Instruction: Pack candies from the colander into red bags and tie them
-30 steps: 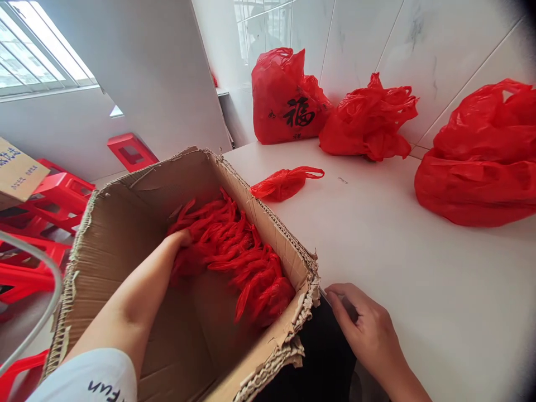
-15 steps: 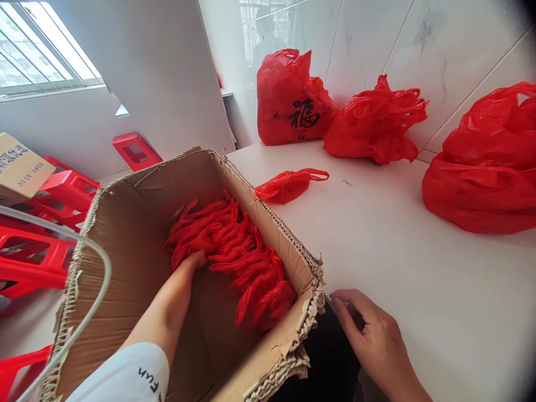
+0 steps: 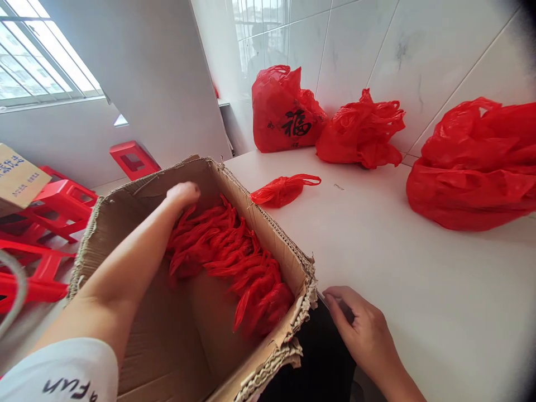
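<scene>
Left hand: fingers curled inward at the far end of the cardboard box; whether they grip anything cannot be told. Just below and right of these fingers: small red plastic bags, bunched along the box's right wall; contact uncertain. Right hand: outside the box, fingers loosely bent, thumb near forefinger, at the white table's edge; any hold on it unclear. Beyond the box wall, right of the left fingers: one small red bag on the table. Farther out, past the right fingers: three larger red bags near the tiled wall
</scene>
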Available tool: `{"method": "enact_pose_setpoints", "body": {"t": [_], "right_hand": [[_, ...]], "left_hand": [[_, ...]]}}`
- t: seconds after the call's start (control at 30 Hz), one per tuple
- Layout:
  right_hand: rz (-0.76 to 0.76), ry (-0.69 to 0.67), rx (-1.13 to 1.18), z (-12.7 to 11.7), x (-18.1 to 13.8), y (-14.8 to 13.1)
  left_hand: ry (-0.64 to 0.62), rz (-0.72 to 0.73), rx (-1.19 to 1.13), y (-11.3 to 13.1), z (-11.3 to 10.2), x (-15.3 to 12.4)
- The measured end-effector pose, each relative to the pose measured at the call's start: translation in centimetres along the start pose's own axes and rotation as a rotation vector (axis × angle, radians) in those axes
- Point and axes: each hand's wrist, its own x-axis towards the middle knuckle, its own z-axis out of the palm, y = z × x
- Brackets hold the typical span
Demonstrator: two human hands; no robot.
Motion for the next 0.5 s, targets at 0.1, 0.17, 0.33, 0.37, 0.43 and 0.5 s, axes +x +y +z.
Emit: {"method": "enact_pose_setpoints", "body": {"t": [0.1,0.17,0.33,0.37,0.43,0.5], "right_hand": [[0.012,-0.006,0.024,0.0,0.0,0.0],[0.025,-0.006,0.036,0.1,0.0,-0.1],[0.059,-0.001,0.040,0.0,-0.1,-0.2],[0.059,0.005,0.043,0.0,-0.1,-0.2],[0.056,0.013,0.060,0.0,-0.2,-0.1],[0.053,0.009,0.078,0.0,-0.1,-0.1]], "left_hand": [[0.163,0.055,0.027,5.9,-1.2,1.5],[0.184,0.227,0.005,10.8,-0.2,1.1],[-0.069,0.306,0.012,19.3,4.6,0.1],[-0.085,0.283,-0.004,19.8,5.2,0.4],[-0.102,0.247,-0.069,19.7,5.3,1.1],[-0.096,0.236,-0.185,18.4,4.2,1.9]]}}
